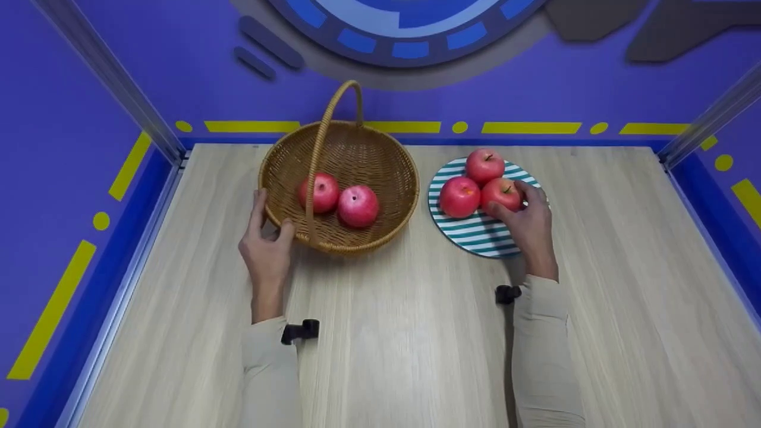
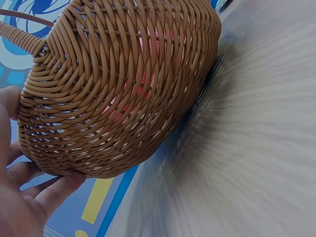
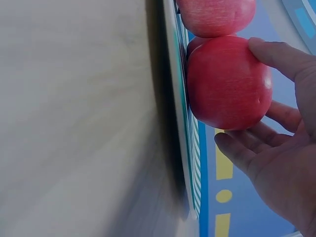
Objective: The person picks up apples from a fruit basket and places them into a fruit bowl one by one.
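Observation:
The brown wicker basket (image 1: pixel 380 151) holds two red apples (image 1: pixel 358 206), which show through the weave in the left wrist view. My left hand (image 1: pixel 266 252) rests against the outside of its near left wall, thumb and fingers spread. To the right is a round plate with green and white stripes (image 1: pixel 475 238), bearing three red apples. My right hand (image 1: pixel 531 223) grips the nearest right apple (image 1: pixel 498 193) between thumb and fingers. In the right wrist view this apple (image 3: pixel 227 84) is still low over the plate; whether it touches is unclear. Another apple (image 3: pixel 217 17) sits beside it.
The basket's tall arched handle (image 1: pixel 321 142) rises over its left part. A blue back wall (image 1: pixel 196 89) stands just behind the basket and plate, with side walls left and right. Light wooden tabletop (image 1: pixel 404 345) stretches in front.

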Motion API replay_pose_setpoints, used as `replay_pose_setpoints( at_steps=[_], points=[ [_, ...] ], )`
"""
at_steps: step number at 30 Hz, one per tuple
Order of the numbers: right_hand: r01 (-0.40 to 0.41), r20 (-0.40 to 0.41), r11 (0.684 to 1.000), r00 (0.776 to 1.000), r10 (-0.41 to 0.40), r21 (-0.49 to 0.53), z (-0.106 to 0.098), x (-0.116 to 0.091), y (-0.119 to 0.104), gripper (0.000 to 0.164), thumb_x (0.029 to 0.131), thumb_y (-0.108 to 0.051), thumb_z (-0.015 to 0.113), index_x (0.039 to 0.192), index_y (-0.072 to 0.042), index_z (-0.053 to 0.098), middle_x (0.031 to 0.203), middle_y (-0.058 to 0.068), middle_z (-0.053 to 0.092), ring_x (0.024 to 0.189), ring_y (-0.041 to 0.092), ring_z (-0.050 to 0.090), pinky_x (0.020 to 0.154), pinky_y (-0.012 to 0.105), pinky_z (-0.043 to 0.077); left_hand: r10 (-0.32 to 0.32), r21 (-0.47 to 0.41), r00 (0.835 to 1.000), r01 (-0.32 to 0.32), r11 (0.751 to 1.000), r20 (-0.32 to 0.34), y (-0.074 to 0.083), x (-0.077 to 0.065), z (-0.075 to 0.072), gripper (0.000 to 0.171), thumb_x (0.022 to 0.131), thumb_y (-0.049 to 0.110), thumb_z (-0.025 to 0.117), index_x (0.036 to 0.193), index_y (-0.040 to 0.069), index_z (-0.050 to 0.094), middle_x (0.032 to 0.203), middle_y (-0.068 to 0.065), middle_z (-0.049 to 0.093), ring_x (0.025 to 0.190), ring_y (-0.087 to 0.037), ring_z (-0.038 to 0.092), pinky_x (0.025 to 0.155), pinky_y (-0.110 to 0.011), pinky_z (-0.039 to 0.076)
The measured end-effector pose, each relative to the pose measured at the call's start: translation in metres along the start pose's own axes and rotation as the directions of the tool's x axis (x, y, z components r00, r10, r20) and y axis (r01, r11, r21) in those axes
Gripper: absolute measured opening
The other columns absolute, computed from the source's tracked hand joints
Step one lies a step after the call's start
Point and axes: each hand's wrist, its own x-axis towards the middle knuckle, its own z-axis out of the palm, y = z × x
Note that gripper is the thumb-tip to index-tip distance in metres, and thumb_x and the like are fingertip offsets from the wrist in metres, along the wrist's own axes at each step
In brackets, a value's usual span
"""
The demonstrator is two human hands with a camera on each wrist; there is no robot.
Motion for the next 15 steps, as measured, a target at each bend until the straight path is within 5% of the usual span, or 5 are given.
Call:
replay_pose_setpoints(
  at_steps=[7,15],
  points=[
    [-0.013,0.008,1.000,1.000,0.013,0.003,-0.001,0.001,-0.002,0.080,0.099,-0.029,0.078,0.163,-0.004,0.037,0.161,0.019,0.040,0.147,0.034,0.038,0.116,0.048,0.042,-0.015,0.011,1.000,0.015,1.000,0.015,0.032,-0.006,-0.001,0.063,0.092,-0.007,0.063,0.155,-0.002,0.052,0.165,-0.017,0.042,0.141,-0.034,0.052,0.094,-0.023,0.053],
    [0.042,-0.034,0.999,0.999,-0.042,-0.015,-0.006,0.001,-0.008,0.070,0.099,-0.023,0.076,0.159,-0.003,0.045,0.157,0.020,0.043,0.144,0.036,0.044,0.116,0.048,0.042,-0.023,-0.025,1.000,0.023,0.999,0.006,0.030,-0.007,-0.001,0.064,0.092,-0.008,0.063,0.155,0.000,0.053,0.165,-0.015,0.042,0.143,-0.036,0.051,0.095,-0.025,0.054]
  ],
)
